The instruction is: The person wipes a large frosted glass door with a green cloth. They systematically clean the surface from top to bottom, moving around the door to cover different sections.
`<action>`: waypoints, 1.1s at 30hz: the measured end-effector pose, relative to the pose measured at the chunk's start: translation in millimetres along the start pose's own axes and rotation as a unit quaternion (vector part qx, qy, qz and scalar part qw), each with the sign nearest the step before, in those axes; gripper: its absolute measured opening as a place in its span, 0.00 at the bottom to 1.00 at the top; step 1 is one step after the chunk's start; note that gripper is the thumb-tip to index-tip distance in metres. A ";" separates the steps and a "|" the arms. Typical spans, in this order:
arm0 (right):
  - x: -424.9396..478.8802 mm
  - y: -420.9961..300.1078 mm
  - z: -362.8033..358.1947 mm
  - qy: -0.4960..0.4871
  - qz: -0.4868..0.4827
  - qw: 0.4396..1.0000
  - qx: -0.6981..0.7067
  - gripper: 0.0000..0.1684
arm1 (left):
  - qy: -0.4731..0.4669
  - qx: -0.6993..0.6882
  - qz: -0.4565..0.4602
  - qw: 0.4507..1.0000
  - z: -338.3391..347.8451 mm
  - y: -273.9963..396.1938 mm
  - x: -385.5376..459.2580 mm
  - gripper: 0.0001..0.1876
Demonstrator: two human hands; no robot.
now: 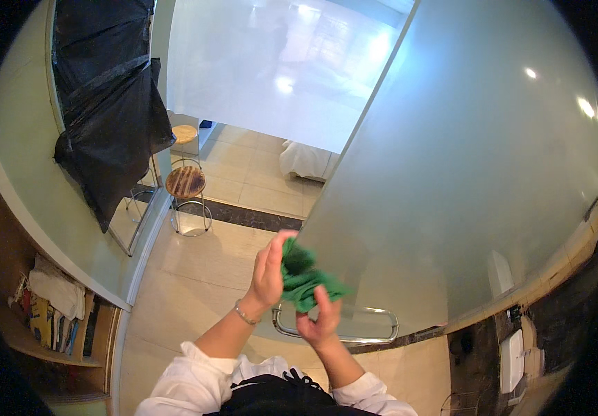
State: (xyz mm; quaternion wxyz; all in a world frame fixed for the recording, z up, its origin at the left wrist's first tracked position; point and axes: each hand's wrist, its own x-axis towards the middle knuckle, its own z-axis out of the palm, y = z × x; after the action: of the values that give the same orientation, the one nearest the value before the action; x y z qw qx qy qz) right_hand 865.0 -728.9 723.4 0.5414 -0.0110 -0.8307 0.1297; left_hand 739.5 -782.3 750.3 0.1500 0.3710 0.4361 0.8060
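Note:
A crumpled green cloth [307, 286] is held between my two hands in front of a frosted glass door [434, 171]. My left hand [269, 270] grips the cloth from the left side, fingers pointing up near the door's edge. From below, my right hand [321, 320] has hold of the lower right part, the thumb lying over the cloth. Just under the cloth, a chrome door handle [366, 339] curves behind my right wrist. Part of the cloth is blurred.
A round wooden-topped stool [185, 183] stands ahead left beside a mirror partly covered by black plastic sheeting [117, 119]. On the left, a wooden shelf [54, 353] holds books and a white cloth. A white washbasin [511, 361] is at lower right. Tiled floor [189, 281] runs ahead.

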 end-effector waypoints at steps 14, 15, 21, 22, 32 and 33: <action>-66.5 16.3 68.5 -0.143 -0.004 0.990 -0.010 0.32 | 0.080 0.105 -0.060 0.989 -51.8 -121.0 -54.0 0.25; -83.9 19.5 72.3 -0.176 0.014 0.984 -0.015 0.32 | 0.070 0.137 -0.064 0.986 -59.3 -140.7 -66.1 0.24; -133.1 21.9 68.7 -0.276 0.137 0.951 -0.022 0.36 | 0.103 0.185 -0.208 0.955 -64.0 -163.1 -88.2 0.22; -129.7 19.3 65.6 -0.272 0.162 0.948 -0.031 0.37 | 0.112 0.200 -0.235 0.945 -55.1 -148.1 -78.0 0.22; -51.6 1.0 47.2 -0.024 0.067 0.994 -0.082 0.41 | 0.056 0.051 0.078 0.994 2.0 -23.4 6.1 0.27; -55.7 4.3 48.9 -0.040 0.069 0.993 -0.089 0.41 | 0.057 0.042 0.056 0.996 -5.0 -39.0 -2.9 0.27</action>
State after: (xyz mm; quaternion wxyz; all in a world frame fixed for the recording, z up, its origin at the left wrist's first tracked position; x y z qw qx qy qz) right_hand 843.3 -743.5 654.0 0.4947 -0.1109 -0.8570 0.0925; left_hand 734.6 -764.5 715.5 0.0640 0.3546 0.4556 0.8140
